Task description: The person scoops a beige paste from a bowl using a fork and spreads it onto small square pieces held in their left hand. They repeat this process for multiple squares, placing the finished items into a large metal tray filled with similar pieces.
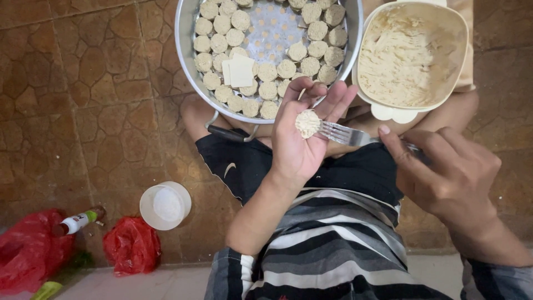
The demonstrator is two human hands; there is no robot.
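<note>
Seen from the head camera, looking straight down at a lap in black shorts and a striped shirt.

Left hand turned palm up, fingers loosely cupped, cradling a small round dumpling in the hollow of the palm, just below the rim of the steamer tray. Right hand closed around the handle of a fork, thumb laid along the top, tines touching the dumpling's right edge.

Above the hands, a round metal steamer tray resting across the knees, ringed with many finished dumplings set side by side, bare perforated middle showing. A small stack of square pale wrappers lying on the dumplings at the tray's lower left. Just right of the tray, touching it or nearly so, a cream plastic bowl smeared with pale filling.

On the brown stone-patterned floor at lower left, well apart from the hands: a white cup, a small bottle lying on its side, and two crumpled red bags.
</note>
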